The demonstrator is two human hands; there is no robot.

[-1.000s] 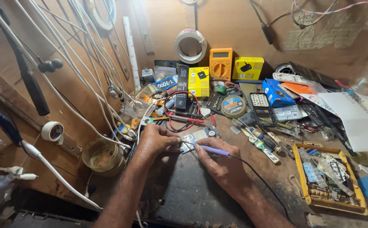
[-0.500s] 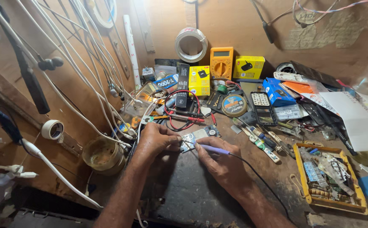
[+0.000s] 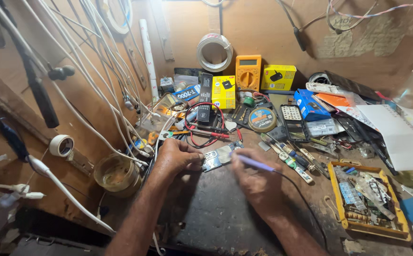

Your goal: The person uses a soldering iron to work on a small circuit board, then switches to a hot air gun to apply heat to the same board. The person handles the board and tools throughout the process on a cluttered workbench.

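Circuit board [image 3: 217, 158] lies partly hidden between both hands, detail unclear.

We see an orange multimeter [image 3: 248, 72] at twelve o'clock, a yellow parts tray [image 3: 355, 223] at four, a tape roll [image 3: 61, 145] at nine.

The right hand [image 3: 258, 182] is covering the tip of the thin purple-handled tool [image 3: 253, 162], the left hand [image 3: 175, 159] is hiding part of the small flat circuit board [image 3: 218, 158], and both forearms are running off the bottom edge
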